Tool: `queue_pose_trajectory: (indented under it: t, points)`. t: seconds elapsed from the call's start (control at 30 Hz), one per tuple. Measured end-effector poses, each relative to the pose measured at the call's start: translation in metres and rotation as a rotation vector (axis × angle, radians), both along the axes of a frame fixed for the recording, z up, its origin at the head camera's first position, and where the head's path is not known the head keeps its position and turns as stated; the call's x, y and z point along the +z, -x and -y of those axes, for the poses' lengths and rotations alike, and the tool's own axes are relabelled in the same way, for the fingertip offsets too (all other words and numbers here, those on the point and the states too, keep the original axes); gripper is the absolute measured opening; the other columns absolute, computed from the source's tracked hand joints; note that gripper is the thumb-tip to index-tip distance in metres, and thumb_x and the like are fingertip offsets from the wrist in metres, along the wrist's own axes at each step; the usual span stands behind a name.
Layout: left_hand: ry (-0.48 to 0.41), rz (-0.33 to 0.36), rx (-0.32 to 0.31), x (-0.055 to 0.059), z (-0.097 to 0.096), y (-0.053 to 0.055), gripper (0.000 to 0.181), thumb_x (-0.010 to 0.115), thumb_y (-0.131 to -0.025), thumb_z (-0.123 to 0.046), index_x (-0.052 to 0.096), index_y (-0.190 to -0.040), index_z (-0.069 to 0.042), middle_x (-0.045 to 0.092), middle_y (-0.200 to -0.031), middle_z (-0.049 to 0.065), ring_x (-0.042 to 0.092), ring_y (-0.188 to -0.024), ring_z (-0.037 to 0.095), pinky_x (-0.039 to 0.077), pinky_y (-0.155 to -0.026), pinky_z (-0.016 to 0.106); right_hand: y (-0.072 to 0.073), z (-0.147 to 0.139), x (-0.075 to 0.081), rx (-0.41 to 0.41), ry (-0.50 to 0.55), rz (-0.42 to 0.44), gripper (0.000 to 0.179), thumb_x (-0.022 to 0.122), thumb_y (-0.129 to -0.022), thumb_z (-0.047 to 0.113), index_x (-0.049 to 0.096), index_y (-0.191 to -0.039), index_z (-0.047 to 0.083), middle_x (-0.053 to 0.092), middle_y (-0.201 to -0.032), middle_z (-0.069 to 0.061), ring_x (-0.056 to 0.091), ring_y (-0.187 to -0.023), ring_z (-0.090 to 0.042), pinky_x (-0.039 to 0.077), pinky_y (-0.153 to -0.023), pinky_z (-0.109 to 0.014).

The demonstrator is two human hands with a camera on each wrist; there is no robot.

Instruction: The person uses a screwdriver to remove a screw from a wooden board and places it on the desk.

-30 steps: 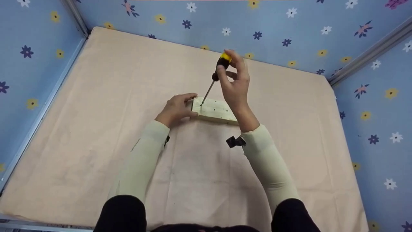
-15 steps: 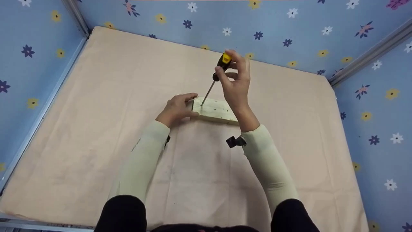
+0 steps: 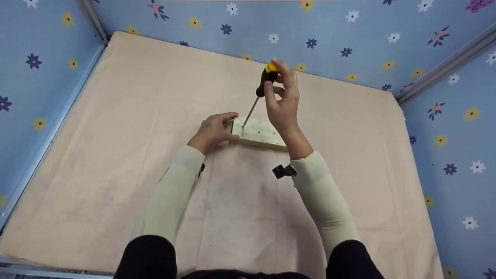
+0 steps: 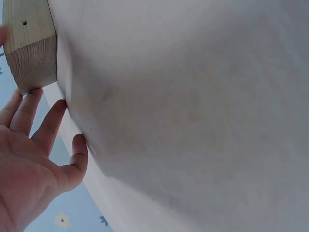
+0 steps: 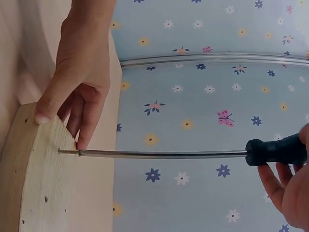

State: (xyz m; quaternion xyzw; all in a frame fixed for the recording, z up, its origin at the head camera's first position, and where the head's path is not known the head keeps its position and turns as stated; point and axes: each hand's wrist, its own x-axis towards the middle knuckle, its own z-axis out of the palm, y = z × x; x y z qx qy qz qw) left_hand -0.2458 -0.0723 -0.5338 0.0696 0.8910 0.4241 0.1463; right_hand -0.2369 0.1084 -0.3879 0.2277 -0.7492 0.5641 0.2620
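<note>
Touching a screw [image 5: 69, 152], the screwdriver [image 3: 264, 81] slants from the right hand [image 3: 284, 101]

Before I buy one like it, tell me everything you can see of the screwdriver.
The screwdriver has a dark handle with yellow at its end and a flared collar where the long, thin, straight shaft begins. The shaft looks like metal. In the head view it leans, handle up and to the right of its tip. The tip meets the head of a screw standing out of the block; its shape is hidden. The right hand holds the handle.
</note>
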Motion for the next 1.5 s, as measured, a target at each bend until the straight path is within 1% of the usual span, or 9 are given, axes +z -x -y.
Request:
queue_pose_trajectory:
  t: [0.07, 0.27, 0.43, 0.63, 0.8, 1.0, 1.23, 1.4, 1.5]
  points:
    - [-0.004, -0.006, -0.001, -0.0002, 0.0003, -0.0003, 0.078, 0.082, -0.071, -0.036, 0.049, -0.141, -0.031, 0.054, -0.141, -0.007, 0.044, -0.136, 0.016, 0.025, -0.116, 0.048, 0.0005, -0.0003, -0.0013, 0.016, 0.001, -0.012, 0.037, 0.050, -0.094, 0.001, 0.052, -0.131, 0.001, 0.051, -0.121, -0.016, 0.058, -0.097, -0.017, 0.055, -0.074, -0.031]
    - [-0.006, 0.002, -0.004, 0.0006, 0.0006, -0.0011, 0.078, 0.082, -0.072, -0.037, 0.048, -0.142, -0.032, 0.054, -0.142, -0.005, 0.044, -0.136, 0.018, 0.019, -0.117, 0.053, 0.0008, -0.0010, -0.0011, 0.008, 0.002, -0.039, 0.036, 0.061, -0.093, 0.008, 0.054, -0.127, 0.001, 0.048, -0.116, -0.017, 0.058, -0.095, -0.016, 0.056, -0.070, -0.032]
    - [0.016, 0.000, -0.008, 0.0000, 0.0006, 0.0003, 0.078, 0.082, -0.073, -0.037, 0.047, -0.142, -0.032, 0.054, -0.142, -0.005, 0.043, -0.137, 0.019, 0.019, -0.117, 0.054, 0.0011, -0.0012, -0.0002, 0.070, 0.024, -0.038, 0.035, 0.048, -0.096, -0.001, 0.049, -0.131, -0.003, 0.050, -0.119, -0.020, 0.060, -0.097, -0.021, 0.055, -0.074, -0.036]
    - [0.013, 0.008, -0.002, 0.0001, 0.0002, 0.0010, 0.078, 0.082, -0.073, -0.038, 0.047, -0.142, -0.033, 0.053, -0.143, -0.006, 0.042, -0.138, 0.019, 0.019, -0.117, 0.054, 0.0019, -0.0015, -0.0009, 0.019, 0.000, -0.030, 0.039, 0.062, -0.093, 0.008, 0.052, -0.129, 0.001, 0.047, -0.118, -0.018, 0.058, -0.094, -0.016, 0.054, -0.075, -0.030]
    - [0.013, 0.004, 0.001, -0.0004, 0.0005, 0.0009, 0.079, 0.082, -0.072, -0.038, 0.047, -0.142, -0.033, 0.053, -0.142, -0.007, 0.042, -0.138, 0.018, 0.019, -0.117, 0.053, 0.0033, -0.0012, -0.0026, 0.073, 0.006, -0.033, 0.035, 0.047, -0.098, 0.002, 0.046, -0.132, -0.002, 0.049, -0.122, -0.018, 0.061, -0.099, -0.019, 0.054, -0.079, -0.034]
    - [0.016, 0.001, 0.003, -0.0010, 0.0003, -0.0006, 0.078, 0.082, -0.073, -0.038, 0.047, -0.142, -0.033, 0.053, -0.143, -0.007, 0.043, -0.138, 0.018, 0.020, -0.117, 0.052, 0.0027, -0.0019, -0.0034, 0.016, -0.002, -0.029, 0.037, 0.062, -0.093, 0.009, 0.049, -0.127, 0.002, 0.045, -0.121, -0.016, 0.058, -0.092, -0.014, 0.055, -0.074, -0.033]
    - [-0.003, -0.005, -0.001, -0.0014, 0.0008, -0.0006, 0.078, 0.083, -0.072, -0.036, 0.048, -0.142, -0.032, 0.054, -0.141, -0.005, 0.045, -0.136, 0.018, 0.023, -0.116, 0.051, 0.0049, -0.0027, -0.0031, 0.152, 0.045, -0.030, 0.032, 0.042, -0.099, -0.002, 0.040, -0.130, -0.006, 0.043, -0.127, -0.025, 0.061, -0.107, -0.022, 0.055, -0.085, -0.044]
    - [-0.002, 0.003, 0.007, -0.0007, 0.0004, 0.0000, 0.079, 0.084, -0.072, -0.036, 0.048, -0.142, -0.032, 0.053, -0.142, -0.007, 0.043, -0.137, 0.018, 0.023, -0.117, 0.050, 0.0040, -0.0029, -0.0019, 0.050, 0.042, -0.032, 0.034, 0.061, -0.093, 0.008, 0.052, -0.125, 0.001, 0.043, -0.119, -0.019, 0.059, -0.097, -0.018, 0.055, -0.079, -0.038]
    - [-0.003, 0.011, 0.010, -0.0003, 0.0006, -0.0001, 0.079, 0.084, -0.071, -0.036, 0.048, -0.142, -0.032, 0.053, -0.143, -0.006, 0.042, -0.137, 0.018, 0.023, -0.117, 0.049, 0.0045, -0.0022, -0.0024, 0.028, 0.033, -0.066, 0.031, 0.060, -0.093, 0.006, 0.054, -0.123, 0.000, 0.047, -0.117, -0.018, 0.060, -0.093, -0.020, 0.055, -0.075, -0.034]
